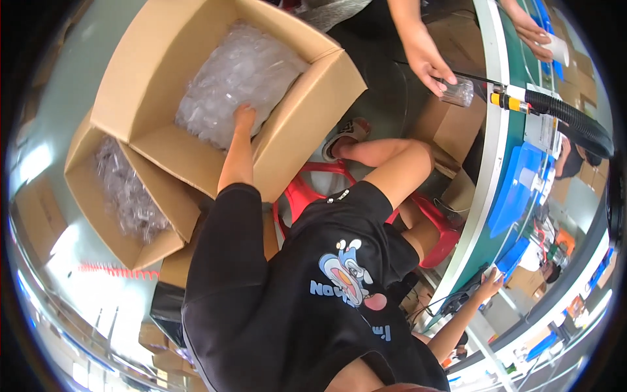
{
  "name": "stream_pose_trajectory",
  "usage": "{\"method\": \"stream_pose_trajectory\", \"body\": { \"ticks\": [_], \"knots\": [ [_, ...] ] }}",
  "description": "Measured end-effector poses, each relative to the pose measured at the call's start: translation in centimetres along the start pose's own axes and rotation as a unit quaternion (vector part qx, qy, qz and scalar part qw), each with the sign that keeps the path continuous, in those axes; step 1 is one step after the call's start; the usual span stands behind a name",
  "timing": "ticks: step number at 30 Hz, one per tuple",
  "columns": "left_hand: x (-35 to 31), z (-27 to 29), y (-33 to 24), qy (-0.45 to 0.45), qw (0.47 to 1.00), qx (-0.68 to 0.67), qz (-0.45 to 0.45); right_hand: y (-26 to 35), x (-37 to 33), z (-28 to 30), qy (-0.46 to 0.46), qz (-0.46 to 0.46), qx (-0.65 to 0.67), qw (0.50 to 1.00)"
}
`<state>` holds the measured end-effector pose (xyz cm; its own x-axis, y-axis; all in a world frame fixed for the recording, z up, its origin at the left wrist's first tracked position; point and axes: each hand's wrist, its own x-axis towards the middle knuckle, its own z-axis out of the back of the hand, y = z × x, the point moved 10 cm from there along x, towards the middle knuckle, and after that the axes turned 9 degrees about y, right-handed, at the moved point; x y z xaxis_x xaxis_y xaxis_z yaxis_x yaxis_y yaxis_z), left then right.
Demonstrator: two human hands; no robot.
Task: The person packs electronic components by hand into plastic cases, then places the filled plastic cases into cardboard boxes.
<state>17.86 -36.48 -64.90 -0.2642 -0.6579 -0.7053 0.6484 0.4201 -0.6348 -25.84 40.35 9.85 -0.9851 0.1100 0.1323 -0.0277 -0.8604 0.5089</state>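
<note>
My left hand (pixel 245 119) reaches down into a large open cardboard box (pixel 297 140) on my left. Its fingers sink among a heap of clear plastic pieces (pixel 228 78), so whether they grip one is hidden. Off to my right, my right hand (pixel 488 286) rests at the edge of a green-topped workbench (pixel 465 258), beside a small blue bin (pixel 513 258). Its fingers look stretched out, with nothing visible in them.
A second cardboard box (pixel 98 196) with clear plastic pieces adjoins the first. Across from me, a co-worker's hand (pixel 428 65) holds a clear plastic container (pixel 459 93); another hand (pixel 526 29) holds a white cylinder (pixel 556 49). A black hose (pixel 568 114) and blue tray (pixel 514 186) occupy the bench.
</note>
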Motion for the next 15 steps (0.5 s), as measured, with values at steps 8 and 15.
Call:
{"method": "stream_pose_trajectory", "body": {
  "ticks": [8,15],
  "knots": [
    [-6.5,1.4,-5.9,0.015,0.984,-0.157,-0.086,4.0,-0.2,-2.5,-0.058,0.018,0.069,0.996],
    [-21.4,9.6,-14.3,-0.069,0.970,-0.198,-0.126,8.5,1.1,-9.1,-0.026,0.141,0.153,0.978]
  ]
}}
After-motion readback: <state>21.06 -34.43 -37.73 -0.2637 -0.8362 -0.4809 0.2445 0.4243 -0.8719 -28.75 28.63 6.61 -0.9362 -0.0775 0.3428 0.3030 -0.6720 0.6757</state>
